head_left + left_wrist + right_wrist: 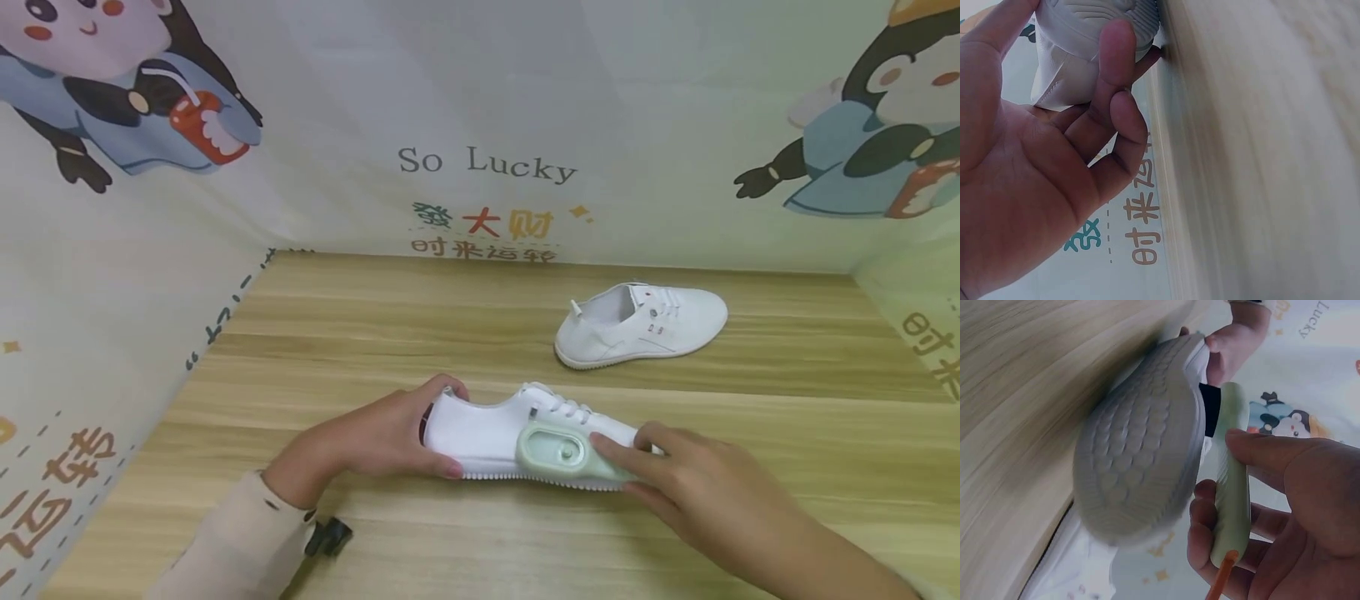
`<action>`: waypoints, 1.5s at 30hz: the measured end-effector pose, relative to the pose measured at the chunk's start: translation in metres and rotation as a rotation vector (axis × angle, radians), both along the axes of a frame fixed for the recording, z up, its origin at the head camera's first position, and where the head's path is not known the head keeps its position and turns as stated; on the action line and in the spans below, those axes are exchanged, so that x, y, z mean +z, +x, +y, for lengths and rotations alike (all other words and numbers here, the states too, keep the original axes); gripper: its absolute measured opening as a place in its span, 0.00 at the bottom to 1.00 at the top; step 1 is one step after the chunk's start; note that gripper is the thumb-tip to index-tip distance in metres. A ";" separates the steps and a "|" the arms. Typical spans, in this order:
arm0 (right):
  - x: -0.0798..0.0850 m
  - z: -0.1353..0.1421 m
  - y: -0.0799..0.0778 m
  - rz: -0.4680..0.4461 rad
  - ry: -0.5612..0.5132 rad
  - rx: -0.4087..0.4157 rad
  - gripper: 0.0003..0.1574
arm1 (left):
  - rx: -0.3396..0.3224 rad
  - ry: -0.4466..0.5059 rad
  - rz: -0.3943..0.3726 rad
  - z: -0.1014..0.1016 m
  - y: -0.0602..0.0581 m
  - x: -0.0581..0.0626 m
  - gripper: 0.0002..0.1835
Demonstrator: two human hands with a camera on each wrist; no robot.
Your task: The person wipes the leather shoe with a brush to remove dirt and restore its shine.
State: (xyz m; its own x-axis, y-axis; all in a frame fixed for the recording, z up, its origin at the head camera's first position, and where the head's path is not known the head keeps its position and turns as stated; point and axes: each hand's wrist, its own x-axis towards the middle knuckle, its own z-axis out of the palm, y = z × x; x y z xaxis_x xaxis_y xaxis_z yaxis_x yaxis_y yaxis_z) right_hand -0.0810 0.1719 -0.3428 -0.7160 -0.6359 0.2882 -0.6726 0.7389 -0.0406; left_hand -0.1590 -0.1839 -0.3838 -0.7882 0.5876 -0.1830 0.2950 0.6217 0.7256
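A white lace-up shoe (480, 437) is tilted on its edge, its ridged sole edge facing the person. At the heel, my left hand (375, 437) grips it between thumb and fingers. The left wrist view shows the fingers against the heel end of the shoe (1069, 72). My right hand (705, 487) holds a pale green brush (531, 450) by its handle, over the shoe's near side toward the toe. In the right wrist view the brush's black bristles (1211, 409) meet the shoe's side beside the textured sole (1138, 434), and an orange cord (1222, 575) hangs from the handle.
A second white shoe (682, 321) stands upright farther back on the wooden tabletop (360, 317), toe pointing right. Printed cloth walls (480, 100) enclose the back and sides. A small black object (328, 537) sits by the left sleeve (236, 533).
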 end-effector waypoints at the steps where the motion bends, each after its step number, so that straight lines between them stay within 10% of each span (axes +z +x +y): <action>1: 0.000 0.004 0.001 0.004 0.005 -0.004 0.37 | -0.002 0.001 0.002 0.000 0.000 0.000 0.42; 21: 0.000 0.063 0.012 0.029 -0.005 -0.087 0.38 | 0.021 0.001 -0.012 -0.007 0.002 -0.002 0.42; 45: 0.002 -0.032 -0.007 -0.037 0.000 0.051 0.34 | -0.014 0.048 -0.011 -0.001 -0.002 -0.003 0.41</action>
State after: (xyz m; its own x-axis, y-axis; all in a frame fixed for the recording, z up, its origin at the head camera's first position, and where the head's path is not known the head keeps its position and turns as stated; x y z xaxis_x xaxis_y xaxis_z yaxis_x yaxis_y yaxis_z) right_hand -0.0881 0.1395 -0.3404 -0.6931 -0.6716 0.2619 -0.7071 0.7041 -0.0657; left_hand -0.1607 -0.1846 -0.3870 -0.7778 0.6071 -0.1627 0.2958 0.5820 0.7575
